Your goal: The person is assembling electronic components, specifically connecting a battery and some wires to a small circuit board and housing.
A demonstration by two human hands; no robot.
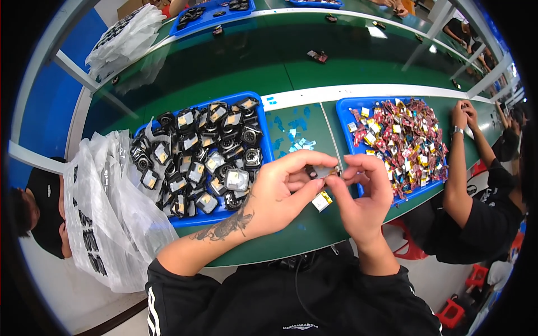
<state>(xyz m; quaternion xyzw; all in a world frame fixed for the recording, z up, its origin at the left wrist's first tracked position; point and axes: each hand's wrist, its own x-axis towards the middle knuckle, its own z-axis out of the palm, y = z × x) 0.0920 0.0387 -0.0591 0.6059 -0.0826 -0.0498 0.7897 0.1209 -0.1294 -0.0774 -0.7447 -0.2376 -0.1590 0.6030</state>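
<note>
Over the middle of the green bench, my left hand [278, 193] and my right hand [363, 197] meet, both closed with thumbs and fingertips pinching a small dark electronic module [321, 171]. Most of the module is hidden by my fingers. Just below it shows a small white and yellow battery [321, 201]; I cannot tell whether it hangs from the module or lies apart. Beside my left hand stands a blue tray [265, 120] heaped with black watch cases [189, 147]. Past my right hand, another blue tray [343, 112] holds reddish circuit pieces with small batteries [399, 147].
Blue film scraps [294, 131] lie between the trays. Clear plastic sheets [109, 207] hang off the left edge. A white rail [311, 94] borders a green conveyor [252, 61] carrying scattered parts [318, 56]. A co-worker's arm [462, 145] is close at the right.
</note>
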